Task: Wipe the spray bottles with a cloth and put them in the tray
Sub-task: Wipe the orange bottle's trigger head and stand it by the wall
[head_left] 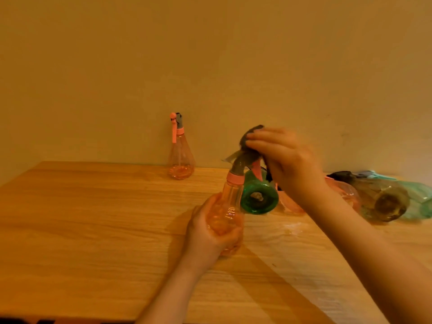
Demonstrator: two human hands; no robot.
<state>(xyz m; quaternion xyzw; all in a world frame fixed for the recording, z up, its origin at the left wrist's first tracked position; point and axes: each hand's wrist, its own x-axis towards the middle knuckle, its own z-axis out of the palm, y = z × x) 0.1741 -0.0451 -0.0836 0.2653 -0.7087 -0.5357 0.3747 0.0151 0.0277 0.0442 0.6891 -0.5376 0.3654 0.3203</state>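
Wooden table (93, 218): fills the lower frame. Standing bottle (180, 157): orange, upright against the wall, left of centre. My left hand (214, 230): fingers wrapped round the belly of the orange spray bottle (230, 202), held tilted at centre. My right hand (284, 160): pinches a dark cloth (251, 136) over that bottle's spray head. Green bottle (259, 197): lying down, base toward me, just right of the held one. Further bottles (385, 199): lying at right edge, blurred.

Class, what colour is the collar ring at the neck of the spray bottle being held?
Pink, on the held spray bottle; the collar ring shows best in the head view.
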